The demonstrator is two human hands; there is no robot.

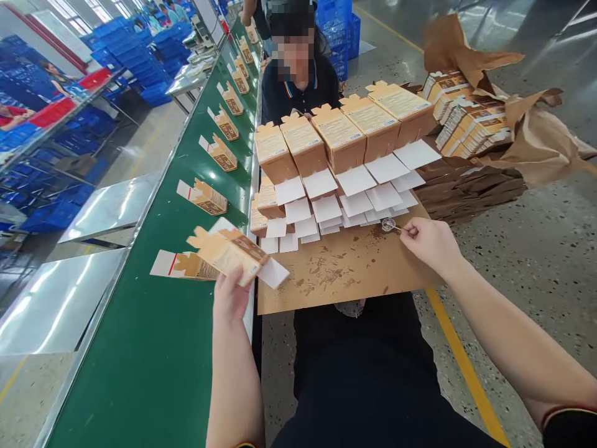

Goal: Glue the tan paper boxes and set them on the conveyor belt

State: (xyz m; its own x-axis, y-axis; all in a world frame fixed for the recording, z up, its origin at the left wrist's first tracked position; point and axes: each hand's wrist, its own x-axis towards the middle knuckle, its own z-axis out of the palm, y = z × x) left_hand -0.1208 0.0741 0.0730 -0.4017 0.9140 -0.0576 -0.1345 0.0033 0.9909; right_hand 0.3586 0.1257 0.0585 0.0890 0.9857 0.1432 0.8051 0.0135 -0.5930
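My left hand grips a tan and brown folding carton with its white end flap out. The carton is held above the edge of the green belt, overlapping another carton lying there. Over the brown cardboard sheet, my right hand pinches a thin stick. The stick's tip is at a small clear round dish; whether it touches the contents is too small to tell. Stacked cartons with white flaps sticking out stand behind the dish.
The green belt runs along the left with several cartons in a row. Bundles of flat cartons in torn brown paper lie at the back right. A person sits behind the stack. Metal tables stand farther left.
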